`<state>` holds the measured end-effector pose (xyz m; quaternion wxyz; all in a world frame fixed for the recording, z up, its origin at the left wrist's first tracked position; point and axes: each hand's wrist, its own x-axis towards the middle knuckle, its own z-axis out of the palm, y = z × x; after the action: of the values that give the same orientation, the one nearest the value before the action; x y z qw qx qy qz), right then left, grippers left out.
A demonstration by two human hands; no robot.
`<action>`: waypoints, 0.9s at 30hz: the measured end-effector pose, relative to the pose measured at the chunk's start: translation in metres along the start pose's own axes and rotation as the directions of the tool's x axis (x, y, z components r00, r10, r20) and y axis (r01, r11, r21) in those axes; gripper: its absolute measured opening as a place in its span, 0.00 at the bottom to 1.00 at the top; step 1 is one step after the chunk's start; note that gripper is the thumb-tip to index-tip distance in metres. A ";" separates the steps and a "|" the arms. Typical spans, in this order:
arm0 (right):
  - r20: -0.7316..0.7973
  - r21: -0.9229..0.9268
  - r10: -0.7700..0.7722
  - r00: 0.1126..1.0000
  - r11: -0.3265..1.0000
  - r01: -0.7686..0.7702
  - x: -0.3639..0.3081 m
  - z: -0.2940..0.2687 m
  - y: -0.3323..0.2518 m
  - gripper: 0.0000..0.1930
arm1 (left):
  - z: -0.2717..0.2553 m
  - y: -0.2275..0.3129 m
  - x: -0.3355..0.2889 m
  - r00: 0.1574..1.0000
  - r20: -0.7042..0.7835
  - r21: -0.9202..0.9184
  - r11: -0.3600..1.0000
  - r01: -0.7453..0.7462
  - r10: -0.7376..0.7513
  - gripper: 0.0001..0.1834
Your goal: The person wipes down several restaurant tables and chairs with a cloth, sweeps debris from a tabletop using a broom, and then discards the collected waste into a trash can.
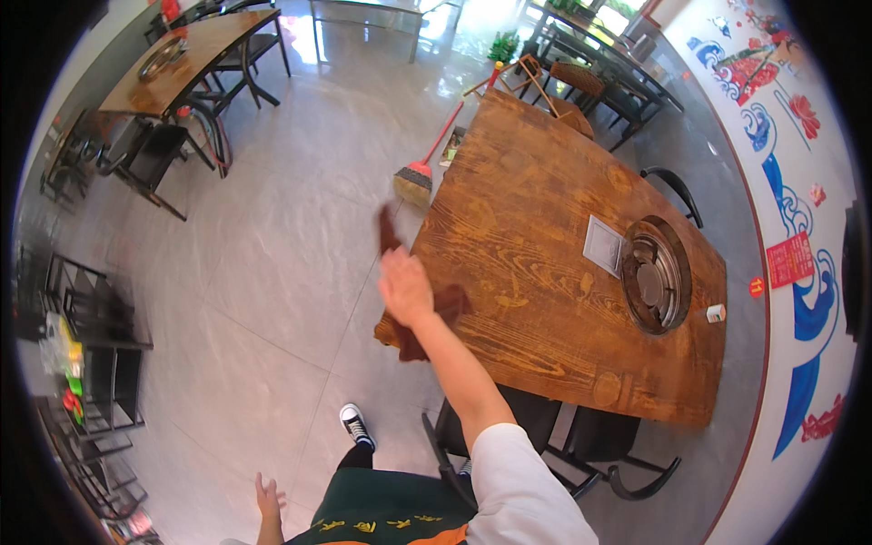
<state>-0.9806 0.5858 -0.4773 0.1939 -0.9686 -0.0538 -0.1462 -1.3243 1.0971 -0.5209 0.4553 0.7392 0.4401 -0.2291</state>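
My right hand (405, 283) is closed on a dark brown cloth (450, 303) at the left edge of the wooden table (536, 227). Part of the cloth spreads over the table corner, and another part, blurred by motion, sticks out past the hand over the floor. Low on the left, my left hand (269, 496) hangs in the air beside my body, fingers apart, holding nothing. A round metal burner (656, 274) is set into the right part of the tabletop, with a pale flat card (603, 245) beside it.
A broom (415, 180) with a red handle leans at the table's far left side. Black chairs (509, 420) stand against the near edge. A small white cup-like object (716, 313) sits near the right edge. Another wooden table (195, 45) stands far left, a painted wall (799, 182) at right.
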 end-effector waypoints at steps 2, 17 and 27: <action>0.066 0.168 -0.167 0.984 0.974 0.154 -0.019 0.000 -0.036 0.19 | -0.028 0.056 0.033 0.995 -0.013 0.031 0.995 -0.097 0.097 0.33; -0.534 -0.110 0.790 0.301 0.288 -0.951 0.054 -0.058 0.189 0.27 | 0.021 0.425 0.234 0.669 0.525 0.446 0.499 -0.743 0.527 0.41; -0.094 0.130 0.736 0.670 0.677 -0.725 0.188 -0.053 0.116 0.51 | 0.121 0.741 0.304 0.723 0.570 0.490 0.545 -0.680 0.390 0.37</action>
<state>-0.7970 0.4670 -0.4153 0.2788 -0.8877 0.3458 -0.1211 -0.5256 0.9791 -0.4548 0.2837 0.8880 -0.0289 -0.3609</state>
